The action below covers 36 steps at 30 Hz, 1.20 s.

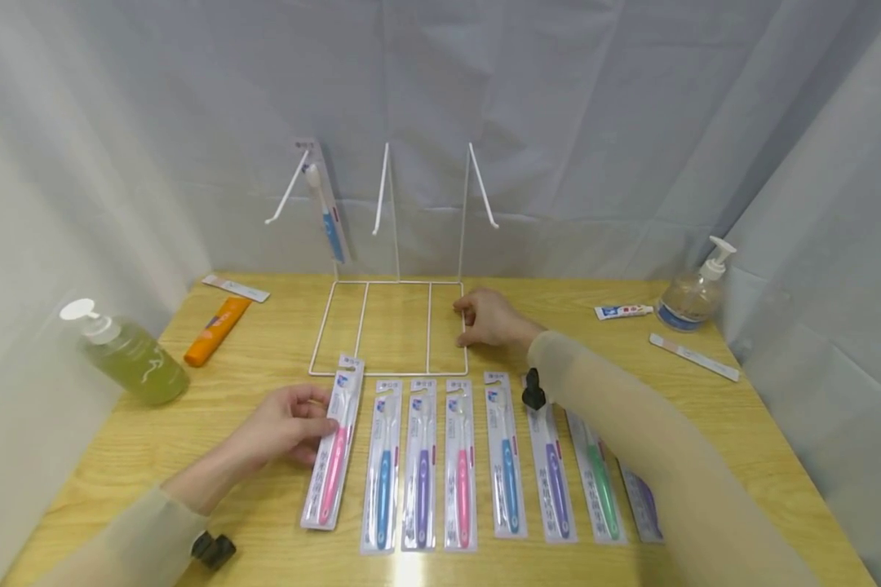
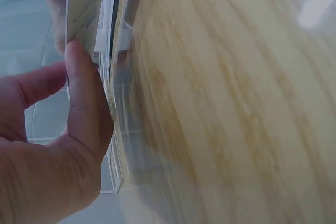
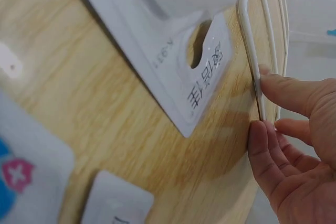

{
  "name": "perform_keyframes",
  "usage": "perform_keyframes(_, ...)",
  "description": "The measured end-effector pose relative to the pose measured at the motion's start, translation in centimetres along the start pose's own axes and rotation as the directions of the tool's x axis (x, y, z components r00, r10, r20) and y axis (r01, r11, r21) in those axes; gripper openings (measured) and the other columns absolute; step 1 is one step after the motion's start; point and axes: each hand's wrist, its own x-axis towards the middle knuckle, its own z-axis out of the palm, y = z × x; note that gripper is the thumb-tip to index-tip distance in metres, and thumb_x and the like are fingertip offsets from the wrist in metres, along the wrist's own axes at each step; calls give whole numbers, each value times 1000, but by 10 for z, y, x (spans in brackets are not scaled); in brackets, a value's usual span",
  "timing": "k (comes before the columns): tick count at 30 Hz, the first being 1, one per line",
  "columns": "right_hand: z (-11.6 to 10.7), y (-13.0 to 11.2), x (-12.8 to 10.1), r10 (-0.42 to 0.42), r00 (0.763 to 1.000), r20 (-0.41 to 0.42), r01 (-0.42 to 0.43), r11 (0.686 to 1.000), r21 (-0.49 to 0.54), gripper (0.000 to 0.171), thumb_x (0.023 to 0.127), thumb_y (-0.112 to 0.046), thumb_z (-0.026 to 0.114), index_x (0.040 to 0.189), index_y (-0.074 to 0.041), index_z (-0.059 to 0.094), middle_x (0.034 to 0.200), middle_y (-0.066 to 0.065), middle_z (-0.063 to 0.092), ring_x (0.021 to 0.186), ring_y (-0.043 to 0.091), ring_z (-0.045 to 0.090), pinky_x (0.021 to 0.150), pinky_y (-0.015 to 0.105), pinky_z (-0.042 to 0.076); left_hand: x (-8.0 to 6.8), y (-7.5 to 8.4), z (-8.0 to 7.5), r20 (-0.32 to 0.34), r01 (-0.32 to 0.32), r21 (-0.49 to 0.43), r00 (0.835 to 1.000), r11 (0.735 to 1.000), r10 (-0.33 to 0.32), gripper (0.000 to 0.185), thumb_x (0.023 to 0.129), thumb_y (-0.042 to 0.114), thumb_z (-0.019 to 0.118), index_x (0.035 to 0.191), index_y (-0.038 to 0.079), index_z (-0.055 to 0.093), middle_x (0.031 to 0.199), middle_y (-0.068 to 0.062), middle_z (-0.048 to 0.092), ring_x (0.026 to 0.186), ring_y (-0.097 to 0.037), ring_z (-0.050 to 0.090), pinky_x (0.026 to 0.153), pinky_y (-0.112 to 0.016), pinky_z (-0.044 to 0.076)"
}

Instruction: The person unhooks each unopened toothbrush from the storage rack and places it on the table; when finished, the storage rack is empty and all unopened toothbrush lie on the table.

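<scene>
Low in the frame, a row of packaged toothbrushes lies across the wooden table. At its left end the left hand pinches the edge of the pink toothbrush pack, thumb on top, fingers curled beneath; the wrist view shows the card already tilting off the wood. Lifting it by that edge, hang-hole end uppermost, looks the cleanest way. Toward the frame's middle, the right hand presses narrow, nearly straight fingers on the white wire rack base, best kept firm to steady it. Upper left, one blue toothbrush pack hangs from a hook.
</scene>
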Motion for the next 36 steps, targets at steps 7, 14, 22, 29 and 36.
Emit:
perform_keyframes(7,5,11,7,-26,1000,-1,26,1000,16,74,86,-21,98,149,2,68,116,12,69,105,23,63,104,38,57,-1,-5,-1,78,12,31,997,999,-15,46,98,5,79,138,-8,59,99,-8,77,81,-19,74,68,-36,71)
perform_keyframes(14,2,2,2,-13,1000,1,13,1000,2,73,87,-18,97,149,4,67,120,17,69,107,25,64,105,42,57,1,-7,6,71,44,54,996,998,-48,50,98,5,79,141,-9,58,102,-12,76,79,-20,75,67,-36,71)
perform_keyframes(22,1,-1,1,0,1000,-4,0,1000,1,73,86,-18,97,149,4,68,120,17,69,107,25,63,104,41,56,-2,-7,12,18,52,131,998,990,-55,48,97,6,80,138,-8,60,101,-14,76,78,-21,77,66,-38,71)
perform_keyframes(29,1,-2,1,-6,1000,6,6,1000,0,74,86,-18,97,150,4,67,122,18,69,108,25,65,105,41,58,-12,4,8,-42,65,347,998,936,-53,28,100,22,81,117,1,71,80,-9,75,63,-18,70,55,-31,62)
perform_keyframes(36,1,1,2,-4,1000,7,4,1000,24,74,86,-16,97,150,5,66,123,18,69,108,26,66,106,42,59,4,29,-29,-172,-35,571,972,820,161,32,106,34,74,117,4,76,81,-9,79,60,-17,69,51,-29,53)
